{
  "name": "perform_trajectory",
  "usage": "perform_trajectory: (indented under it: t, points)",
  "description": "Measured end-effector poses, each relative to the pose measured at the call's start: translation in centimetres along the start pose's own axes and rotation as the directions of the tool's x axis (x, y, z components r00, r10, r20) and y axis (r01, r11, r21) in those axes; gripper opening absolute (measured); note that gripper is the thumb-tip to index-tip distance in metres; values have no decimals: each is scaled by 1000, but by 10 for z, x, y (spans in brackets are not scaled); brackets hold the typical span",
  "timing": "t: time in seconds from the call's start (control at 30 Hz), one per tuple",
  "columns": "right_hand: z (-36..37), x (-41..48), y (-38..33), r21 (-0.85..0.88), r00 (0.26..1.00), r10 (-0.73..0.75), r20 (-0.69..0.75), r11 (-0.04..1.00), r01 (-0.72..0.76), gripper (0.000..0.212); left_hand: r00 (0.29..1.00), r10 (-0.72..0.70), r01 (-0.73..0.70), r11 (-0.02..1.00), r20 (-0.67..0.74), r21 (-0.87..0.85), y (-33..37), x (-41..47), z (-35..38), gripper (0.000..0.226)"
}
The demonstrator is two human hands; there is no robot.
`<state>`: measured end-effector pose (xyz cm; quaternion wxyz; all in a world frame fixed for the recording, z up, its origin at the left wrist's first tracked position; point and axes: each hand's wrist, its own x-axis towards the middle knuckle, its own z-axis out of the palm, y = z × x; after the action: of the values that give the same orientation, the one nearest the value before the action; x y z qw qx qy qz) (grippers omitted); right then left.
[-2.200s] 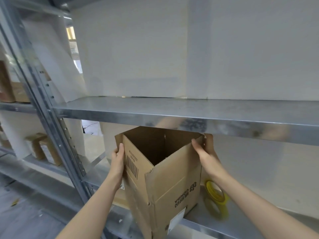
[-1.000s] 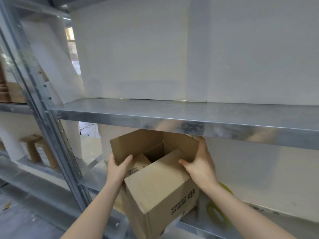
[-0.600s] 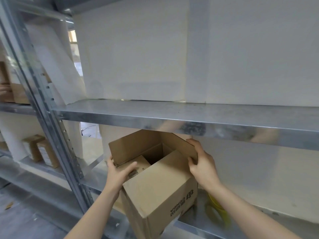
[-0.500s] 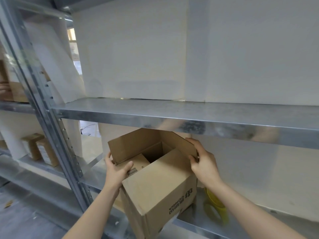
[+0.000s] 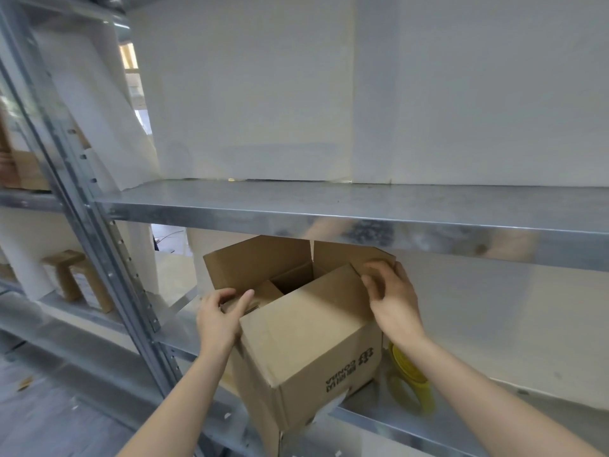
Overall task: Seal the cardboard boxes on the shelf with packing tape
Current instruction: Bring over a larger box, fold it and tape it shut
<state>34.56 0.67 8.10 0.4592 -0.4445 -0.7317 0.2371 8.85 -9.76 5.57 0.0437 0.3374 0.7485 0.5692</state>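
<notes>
A brown cardboard box (image 5: 306,344) stands on the lower metal shelf (image 5: 379,420), tilted, one corner over the front edge. Its near flap lies folded down; the far flaps still stand up under the shelf above. My left hand (image 5: 220,318) presses the small left flap inward, fingers bent over its edge. My right hand (image 5: 392,298) grips the right flap at the box's far right corner. A yellow roll of packing tape (image 5: 410,380) stands on the shelf just right of the box, partly behind my right forearm.
The upper metal shelf (image 5: 329,212) runs close above the box's raised flaps. A slotted steel upright (image 5: 99,245) stands left of the box. Other cardboard boxes (image 5: 75,282) sit on the neighbouring shelves at left. A white wall backs the shelving.
The box's near flap has been folded down over the opening. My left hand has moved onto the small left flap, and my right hand has shifted up to the right flap.
</notes>
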Motion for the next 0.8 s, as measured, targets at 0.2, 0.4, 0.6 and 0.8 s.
perform_trajectory:
  t: [0.2,0.4,0.6,0.8]
  points:
    - [-9,10,12,109,997,69,-28,992,-66,28,994,65,-102,808,84,580,1,17,-6,55]
    - [-11,18,7,-33,982,126,138,992,-122,46,950,252,-302,583,186,754,-2,27,-4,59]
    - [-2,24,0,-49,965,250,78,968,-246,22,921,363,-341,567,144,750,-7,27,0,48]
    - [2,24,2,-23,968,248,22,969,-248,24,931,339,-340,669,136,661,-11,29,0,47]
